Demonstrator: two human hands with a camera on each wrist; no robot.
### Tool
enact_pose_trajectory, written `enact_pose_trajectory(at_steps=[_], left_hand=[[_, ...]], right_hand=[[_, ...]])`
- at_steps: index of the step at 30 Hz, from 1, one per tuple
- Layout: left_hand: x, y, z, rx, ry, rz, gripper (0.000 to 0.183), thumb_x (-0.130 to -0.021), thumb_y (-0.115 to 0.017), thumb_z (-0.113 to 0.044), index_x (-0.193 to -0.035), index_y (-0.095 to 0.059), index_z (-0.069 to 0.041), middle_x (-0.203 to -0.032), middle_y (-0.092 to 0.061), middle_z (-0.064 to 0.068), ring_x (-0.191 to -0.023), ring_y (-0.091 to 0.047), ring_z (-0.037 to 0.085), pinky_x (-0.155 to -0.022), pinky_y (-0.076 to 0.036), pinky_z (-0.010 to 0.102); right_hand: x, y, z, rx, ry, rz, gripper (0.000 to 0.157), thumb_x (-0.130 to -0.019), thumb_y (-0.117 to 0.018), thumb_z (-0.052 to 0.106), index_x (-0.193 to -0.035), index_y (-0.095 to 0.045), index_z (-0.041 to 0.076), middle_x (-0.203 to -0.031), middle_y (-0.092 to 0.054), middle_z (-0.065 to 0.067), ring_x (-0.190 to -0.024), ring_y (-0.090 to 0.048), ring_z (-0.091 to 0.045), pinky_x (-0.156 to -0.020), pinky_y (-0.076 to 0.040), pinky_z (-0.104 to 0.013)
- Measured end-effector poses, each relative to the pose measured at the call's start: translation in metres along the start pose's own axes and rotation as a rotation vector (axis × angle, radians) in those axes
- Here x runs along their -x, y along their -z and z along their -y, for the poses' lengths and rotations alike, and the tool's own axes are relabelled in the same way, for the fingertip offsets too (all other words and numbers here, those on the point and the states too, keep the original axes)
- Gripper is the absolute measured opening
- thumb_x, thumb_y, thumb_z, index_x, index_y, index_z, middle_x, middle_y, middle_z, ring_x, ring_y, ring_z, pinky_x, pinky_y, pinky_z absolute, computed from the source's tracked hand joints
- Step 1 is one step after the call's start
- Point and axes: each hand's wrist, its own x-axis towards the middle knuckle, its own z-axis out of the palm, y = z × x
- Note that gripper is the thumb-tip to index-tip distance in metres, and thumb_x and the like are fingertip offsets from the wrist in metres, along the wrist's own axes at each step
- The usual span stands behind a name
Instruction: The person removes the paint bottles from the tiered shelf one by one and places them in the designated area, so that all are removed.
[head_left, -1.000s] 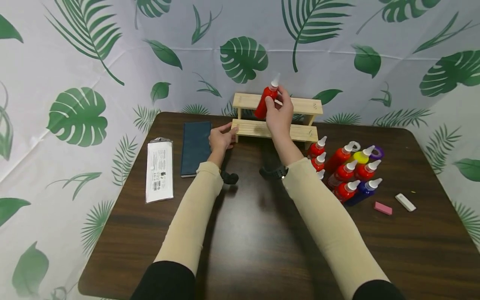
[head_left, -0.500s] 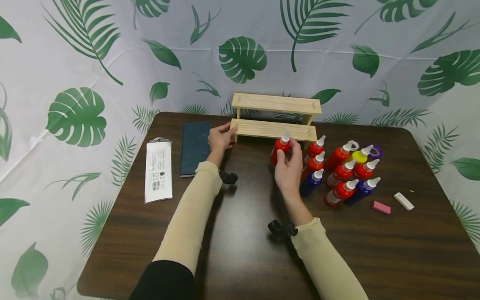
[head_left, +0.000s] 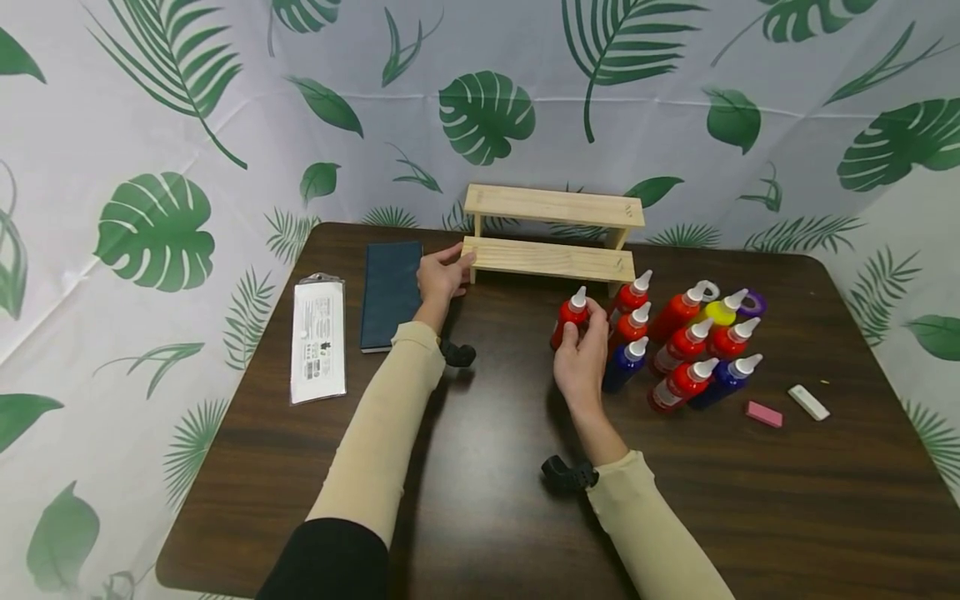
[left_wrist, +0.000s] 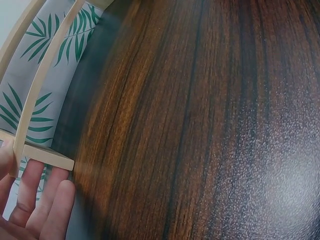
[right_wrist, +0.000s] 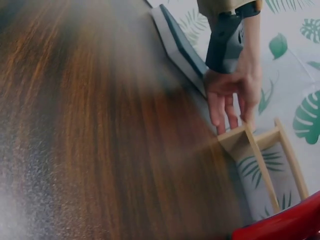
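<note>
A two-step wooden display shelf (head_left: 551, 259) stands at the back of the table, both steps bare. My left hand (head_left: 441, 277) grips the left end of its lower step; in the left wrist view the thumb lies on the plank (left_wrist: 37, 95) and the fingers reach along the leg (left_wrist: 49, 157). In front of the shelf, my right hand (head_left: 582, 357) holds a red squeeze bottle (head_left: 568, 320) with a white nozzle cap, upright with a slight tilt. Only a red strip of that bottle (right_wrist: 285, 224) enters the right wrist view.
Right of my right hand stand several capped squeeze bottles, mostly red, with a yellow one (head_left: 720, 312) and a blue one (head_left: 624, 365). A purple ring (head_left: 753, 303), pink eraser (head_left: 764, 414) and white bar (head_left: 809, 402) lie beyond. Left are a dark notebook (head_left: 390, 293) and white package (head_left: 318, 342).
My right hand has brought the red bottle down from in front of the upper step to near the tabletop, toward me and slightly right. The left hand stays on the shelf.
</note>
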Motion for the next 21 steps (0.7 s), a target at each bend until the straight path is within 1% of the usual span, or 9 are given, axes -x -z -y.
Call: enact_pose_trajectory(at_steps=[8,12,16,21], left_hand=[[0.0012,-0.0001,-0.001,0.009,-0.013,-0.005,0.037,-0.079,-0.078,-0.038,-0.116,-0.071,-0.033,-0.086,-0.074,0.004,-0.069,-0.071,0.012,-0.054,-0.057,0.03],[0.0014,-0.001,-0.0011,0.005,-0.017,0.003,0.038,-0.08,-0.077,-0.039,-0.116,-0.071,-0.033,-0.086,-0.074,0.004,-0.07,-0.071,0.012,-0.054,-0.057,0.029],[0.0016,-0.0003,-0.0007,0.002,-0.035,0.002,0.038,-0.08,-0.077,-0.038,-0.117,-0.07,-0.033,-0.087,-0.075,0.004,-0.072,-0.072,0.014,-0.055,-0.057,0.03],[0.0027,0.0,0.0012,-0.037,-0.084,-0.005,0.039,-0.082,-0.075,-0.039,-0.12,-0.069,-0.031,-0.088,-0.074,0.004,-0.073,-0.072,0.015,-0.055,-0.057,0.029]], right_hand=[[-0.0003,-0.0013,-0.0068,0.009,0.008,-0.002,0.044,-0.096,-0.049,-0.002,-0.139,-0.039,0.004,-0.137,-0.044,-0.017,-0.128,-0.042,-0.028,-0.111,-0.031,-0.044],[0.0008,-0.0011,-0.0084,0.023,-0.007,-0.002,0.046,-0.097,-0.049,0.0,-0.14,-0.037,0.006,-0.139,-0.042,-0.015,-0.13,-0.04,-0.027,-0.113,-0.029,-0.044],[0.002,-0.0012,-0.0086,0.032,-0.029,0.017,0.05,-0.098,-0.05,0.006,-0.144,-0.034,0.01,-0.142,-0.04,-0.013,-0.133,-0.037,-0.026,-0.114,-0.026,-0.045],[0.004,0.004,-0.005,0.06,-0.04,0.051,0.057,-0.098,-0.052,0.017,-0.15,-0.026,0.016,-0.15,-0.032,-0.009,-0.139,-0.031,-0.023,-0.116,-0.022,-0.045]])
